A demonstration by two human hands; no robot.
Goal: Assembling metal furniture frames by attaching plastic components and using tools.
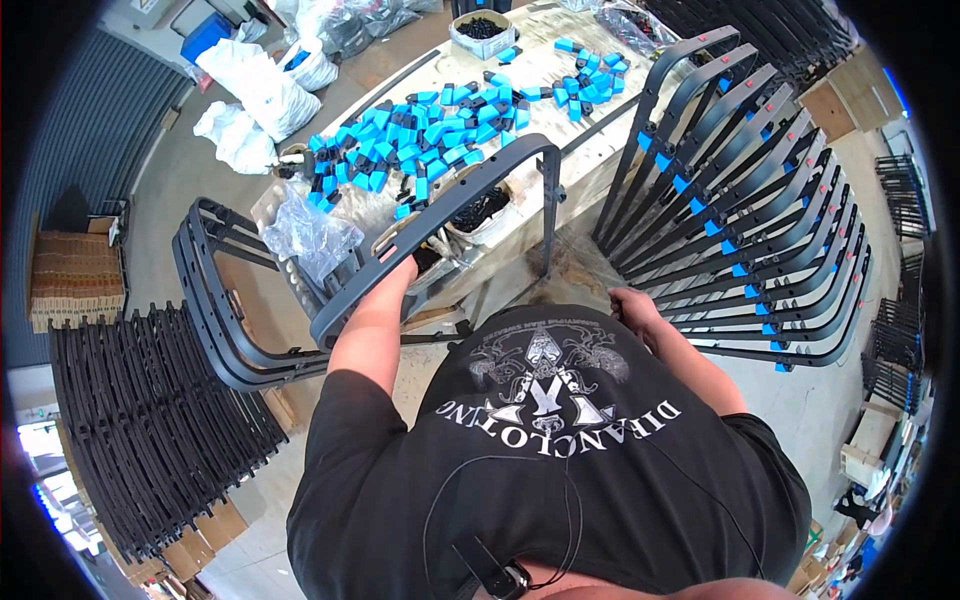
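A black U-shaped frame [450, 205] stands in front of me, one corner near my left arm and the other over the bench edge. My left hand [405, 268] reaches behind its top bar, beside a container of small black parts; the fingers are hidden. Low at my right side, my right hand [636, 310] is closed with its fingers curled; anything inside is too small to make out. Many blue-and-black plastic pieces [430, 130] lie heaped on the workbench [610, 130] beyond the frame.
To the right, several black frames [770, 235] with blue pieces lean in a fanned row. More frames [215, 310] stand at left, above stacked black bars [150, 420]. A clear plastic bag [315, 240] lies at the bench's left end; white sacks [260, 90] sit on the floor.
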